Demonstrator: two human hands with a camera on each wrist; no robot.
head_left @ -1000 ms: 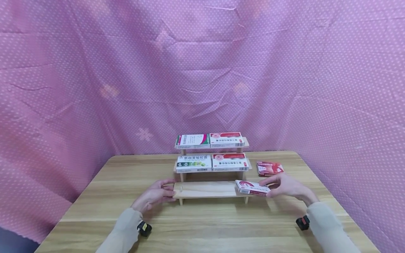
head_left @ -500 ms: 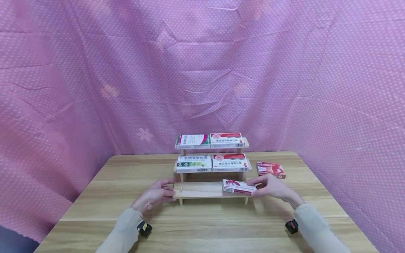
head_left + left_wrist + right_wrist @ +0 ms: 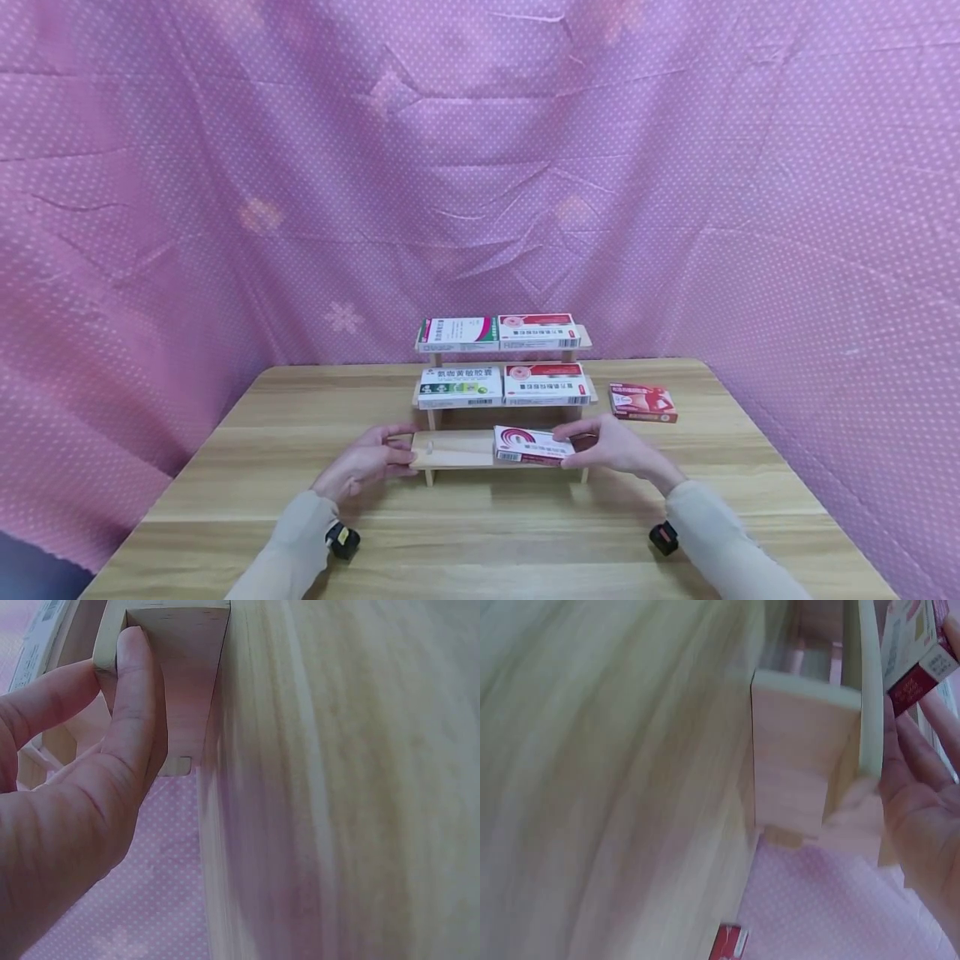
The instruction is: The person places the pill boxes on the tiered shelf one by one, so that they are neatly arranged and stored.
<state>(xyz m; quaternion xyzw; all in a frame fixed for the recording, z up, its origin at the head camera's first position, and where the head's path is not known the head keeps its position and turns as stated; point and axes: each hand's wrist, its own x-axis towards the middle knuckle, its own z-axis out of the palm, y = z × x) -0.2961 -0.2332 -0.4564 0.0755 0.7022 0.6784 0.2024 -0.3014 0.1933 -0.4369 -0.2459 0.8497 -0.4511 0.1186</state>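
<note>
My right hand (image 3: pixel 621 451) pinches a white and dark red medicine box (image 3: pixel 528 443) by its right end, over the right part of the bottom step of a three-tier wooden stand (image 3: pixel 459 451). In the right wrist view the box (image 3: pixel 911 656) sits at the step's edge, partly cut off by the frame. At the stand's left end, my left hand (image 3: pixel 366 463) grips the bottom step. The left wrist view shows thumb and fingers of that hand (image 3: pixel 82 795) on either side of the board.
On the middle step lie a green-and-white box (image 3: pixel 459 388) and a red-and-white box (image 3: pixel 546 385). The top step bears a white, green and magenta box (image 3: pixel 457 332) and another red-and-white box (image 3: pixel 537 330). A red box (image 3: pixel 642 402) lies on the table (image 3: pixel 480 542); a pink curtain (image 3: pixel 480 183) hangs behind.
My right hand has moved left with the medicine box, from the bottom step's right end toward its middle. My left hand has stayed at the stand's left end.
</note>
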